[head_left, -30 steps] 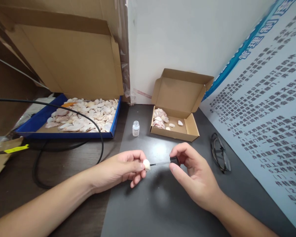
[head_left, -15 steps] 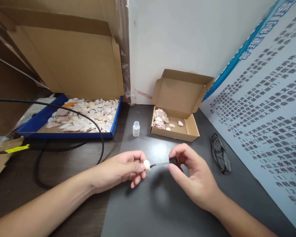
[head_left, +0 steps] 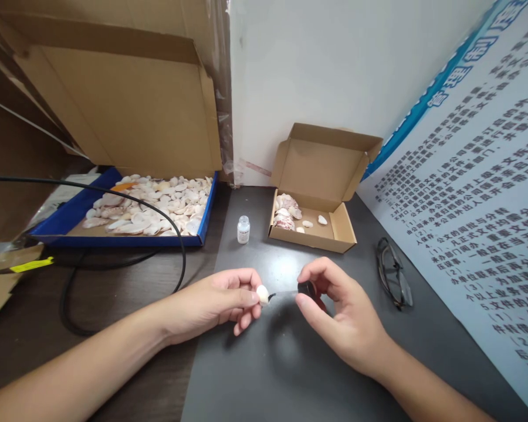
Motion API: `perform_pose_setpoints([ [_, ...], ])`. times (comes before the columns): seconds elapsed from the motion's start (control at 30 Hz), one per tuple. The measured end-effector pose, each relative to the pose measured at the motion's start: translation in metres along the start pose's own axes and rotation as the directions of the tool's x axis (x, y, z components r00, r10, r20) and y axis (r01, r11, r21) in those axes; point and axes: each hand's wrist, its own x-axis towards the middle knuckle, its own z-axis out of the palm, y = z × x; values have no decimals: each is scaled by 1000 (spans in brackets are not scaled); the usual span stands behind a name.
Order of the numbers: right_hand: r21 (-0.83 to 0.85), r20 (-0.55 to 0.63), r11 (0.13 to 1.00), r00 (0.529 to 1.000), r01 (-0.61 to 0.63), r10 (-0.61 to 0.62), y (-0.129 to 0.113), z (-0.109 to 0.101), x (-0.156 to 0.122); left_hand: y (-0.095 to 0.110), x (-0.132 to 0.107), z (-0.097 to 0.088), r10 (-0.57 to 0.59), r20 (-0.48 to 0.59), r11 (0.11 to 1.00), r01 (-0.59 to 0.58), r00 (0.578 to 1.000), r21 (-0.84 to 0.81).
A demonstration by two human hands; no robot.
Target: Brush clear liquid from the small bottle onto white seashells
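My left hand (head_left: 217, 302) pinches a small white shell (head_left: 261, 293) between thumb and fingers, above the dark grey mat (head_left: 286, 363). My right hand (head_left: 341, 319) grips the black cap of a thin brush applicator (head_left: 307, 288); the brush tip touches the shell. A small clear bottle (head_left: 243, 229) stands uncapped on the mat behind the hands. Beside it is a small open cardboard box (head_left: 330, 231) with a few shells inside.
A blue tray (head_left: 70, 214) full of pale shells sits at the back left under a large cardboard flap. A black cable (head_left: 176, 234) loops across the wooden table. Folded glasses (head_left: 393, 275) lie at the right, next to a leaning printed board (head_left: 479, 193).
My right hand has shifted slightly to the left, bringing the brush cap closer to the shell. The left hand holds nearly still.
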Motion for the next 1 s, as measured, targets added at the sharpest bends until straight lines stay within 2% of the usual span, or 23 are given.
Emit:
perform_pose_setpoints([
  [0.17, 29, -7, 999, 1000, 25, -24, 0, 1, 1, 0, -1, 0, 0, 0, 1000, 0, 1000, 3],
  [0.33, -40, -30, 999, 999, 18, -19, 0, 1, 2, 0, -1, 0, -1, 4, 1000, 1, 1000, 3],
  [0.6, 57, -15, 998, 1000, 21, -20, 1, 0, -1, 0, -1, 0, 0, -3, 1000, 0, 1000, 0],
  [0.77, 23, -73, 1000, 997, 12, -11, 0, 1, 2, 1, -1, 1, -6, -9, 1000, 6, 1000, 8],
  [1.0, -28, -45, 999, 998, 36, -37, 0, 1, 0, 0, -1, 1, -3, -8, 1000, 3, 1000, 3],
])
